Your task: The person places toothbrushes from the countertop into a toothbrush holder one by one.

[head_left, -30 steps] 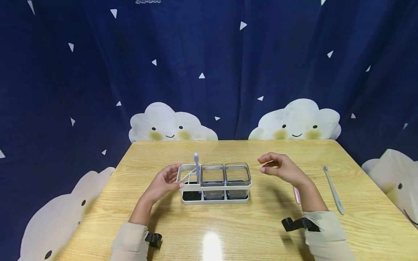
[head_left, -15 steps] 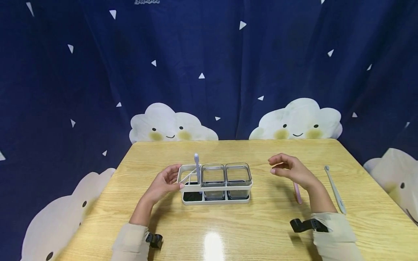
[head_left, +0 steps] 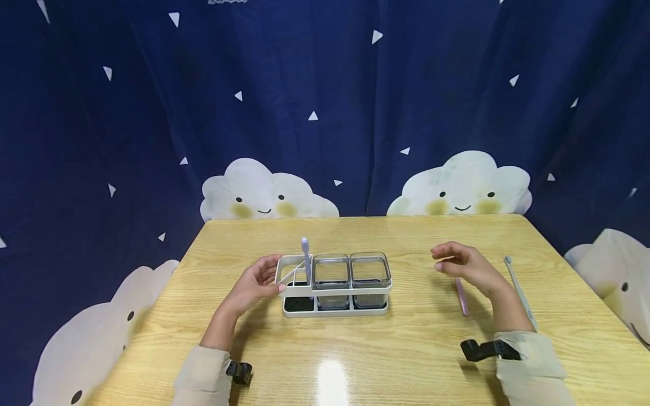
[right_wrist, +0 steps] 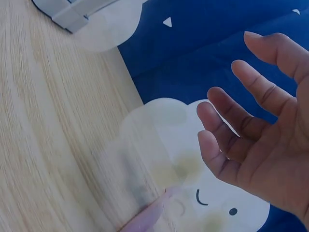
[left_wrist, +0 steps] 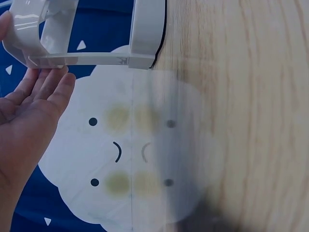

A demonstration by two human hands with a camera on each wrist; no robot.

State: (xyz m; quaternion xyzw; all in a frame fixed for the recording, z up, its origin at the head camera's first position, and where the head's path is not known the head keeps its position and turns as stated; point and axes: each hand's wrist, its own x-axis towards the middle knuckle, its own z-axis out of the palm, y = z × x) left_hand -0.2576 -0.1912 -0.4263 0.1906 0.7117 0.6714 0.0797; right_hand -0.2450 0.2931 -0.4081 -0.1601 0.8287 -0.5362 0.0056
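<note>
Over table (head_left: 284, 344), right grip (head_left: 469, 268) aloft, left grip (head_left: 256, 282) holding white rack (head_left: 335, 292)

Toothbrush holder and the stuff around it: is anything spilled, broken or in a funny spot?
Nothing I see looks spilled or broken. A bit odd, though: a grey toothbrush and a pink stick lie loose on the table near the right hand, while a purple toothbrush stands up in the holder.
</note>
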